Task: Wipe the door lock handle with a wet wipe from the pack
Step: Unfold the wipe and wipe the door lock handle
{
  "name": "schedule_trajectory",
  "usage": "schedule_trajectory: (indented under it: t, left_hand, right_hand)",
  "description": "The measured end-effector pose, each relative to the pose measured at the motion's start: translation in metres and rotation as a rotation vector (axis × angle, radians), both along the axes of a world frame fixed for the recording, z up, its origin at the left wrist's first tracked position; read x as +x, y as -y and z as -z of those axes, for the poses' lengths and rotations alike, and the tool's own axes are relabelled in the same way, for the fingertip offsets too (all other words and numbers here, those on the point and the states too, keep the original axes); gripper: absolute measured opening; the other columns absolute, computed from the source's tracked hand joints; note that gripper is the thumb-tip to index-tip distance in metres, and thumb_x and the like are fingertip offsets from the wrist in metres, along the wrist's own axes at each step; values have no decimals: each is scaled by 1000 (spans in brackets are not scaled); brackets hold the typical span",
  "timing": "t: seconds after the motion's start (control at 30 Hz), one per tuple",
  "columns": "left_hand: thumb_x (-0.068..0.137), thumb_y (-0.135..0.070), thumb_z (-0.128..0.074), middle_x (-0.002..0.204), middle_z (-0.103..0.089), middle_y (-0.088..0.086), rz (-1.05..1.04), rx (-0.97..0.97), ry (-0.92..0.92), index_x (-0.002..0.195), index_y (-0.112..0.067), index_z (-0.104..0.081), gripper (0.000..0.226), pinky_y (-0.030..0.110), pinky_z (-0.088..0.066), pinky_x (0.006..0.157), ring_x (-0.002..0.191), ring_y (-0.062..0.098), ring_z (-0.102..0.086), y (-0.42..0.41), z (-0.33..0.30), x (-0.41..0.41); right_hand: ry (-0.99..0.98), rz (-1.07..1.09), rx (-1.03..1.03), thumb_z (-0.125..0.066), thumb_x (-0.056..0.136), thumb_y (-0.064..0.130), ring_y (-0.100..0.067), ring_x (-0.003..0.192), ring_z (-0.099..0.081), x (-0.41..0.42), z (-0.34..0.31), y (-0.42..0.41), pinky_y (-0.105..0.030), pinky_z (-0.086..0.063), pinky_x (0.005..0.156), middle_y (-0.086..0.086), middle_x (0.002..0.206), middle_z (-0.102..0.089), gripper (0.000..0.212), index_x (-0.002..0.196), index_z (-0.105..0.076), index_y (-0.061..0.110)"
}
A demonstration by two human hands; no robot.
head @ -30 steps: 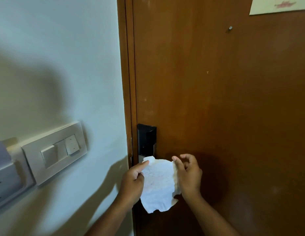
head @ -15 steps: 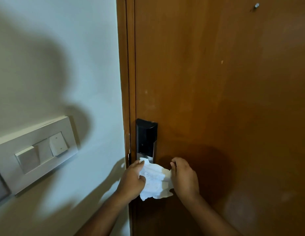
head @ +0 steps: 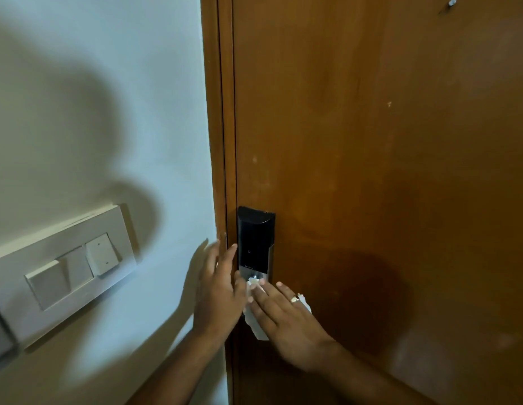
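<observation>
A black and silver door lock (head: 255, 244) sits on the left edge of a brown wooden door (head: 386, 171). Its lower part, where the handle would be, is hidden under my hands. My right hand (head: 286, 320) lies flat over a white wet wipe (head: 259, 327) and presses it against the bottom of the lock. Only small bits of the wipe show around the fingers. My left hand (head: 218, 290) is beside the lock with fingers spread, holding nothing, its fingertips at the door frame (head: 218, 141).
A pale wall (head: 108, 112) fills the left side, with a white switch plate (head: 64, 273) holding rocker switches. A small metal stud (head: 452, 2) sticks out of the door at the top right. Shadows of my arms fall on wall and door.
Both hands held the wipe spread out in front of the lock before. Now my left hand has let go and opened, and my right hand presses the bunched wipe onto the lock's lower part.
</observation>
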State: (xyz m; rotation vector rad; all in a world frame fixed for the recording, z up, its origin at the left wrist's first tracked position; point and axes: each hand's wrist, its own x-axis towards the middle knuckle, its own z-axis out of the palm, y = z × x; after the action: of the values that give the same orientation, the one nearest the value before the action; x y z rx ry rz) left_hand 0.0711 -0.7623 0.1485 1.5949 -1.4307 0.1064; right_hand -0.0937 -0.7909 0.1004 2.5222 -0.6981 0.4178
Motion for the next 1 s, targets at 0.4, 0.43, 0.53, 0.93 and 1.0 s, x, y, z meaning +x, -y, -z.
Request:
schedule_trajectory:
  t: [0.4, 0.43, 0.53, 0.93, 1.0]
  left_hand:
    - [93, -66, -24, 163, -10, 16, -53, -245, 650, 153, -18, -9, 79, 49, -11, 120, 150, 33, -4, 98, -133, -23]
    - [92, -68, -24, 162, -11, 16, -68, -250, 679, 153, -17, -9, 81, 48, -10, 120, 150, 33, -5, 104, -139, -22]
    - [90, -72, -26, 162, -11, 17, -66, -258, 747, 153, -15, -8, 87, 48, -10, 121, 150, 33, -4, 117, -137, -17]
    - [89, -73, -31, 162, -14, 16, -48, -384, 677, 153, -19, -5, 88, 49, -2, 122, 151, 32, -3, 136, -123, -14]
    - [89, -73, -32, 162, -15, 16, -51, -387, 681, 153, -19, -6, 88, 48, 0, 122, 150, 32, -4, 138, -122, -14]
  right_hand:
    - [-153, 26, 146, -22, 105, 19, -32, 146, -3, 49, -14, 33, -41, -10, 118, -18, 160, -8, 52, 149, -6, -1]
    - [-135, -7, 117, -22, 104, 18, -33, 146, -9, 43, -11, 33, -42, -16, 117, -18, 159, -13, 50, 149, -11, -2]
    - [-127, -37, 111, -23, 101, 24, -29, 142, -27, 9, -11, 35, -40, -32, 109, -8, 158, -23, 51, 150, -17, 13]
    - [-38, 52, 390, -25, 104, 25, -23, 147, -5, 47, -10, 39, -33, -8, 117, -7, 162, -5, 56, 152, 0, 16]
    - [-51, 127, 300, -24, 104, 18, -29, 147, 1, 63, -14, 38, -40, -14, 117, -16, 160, 1, 54, 150, 1, 1]
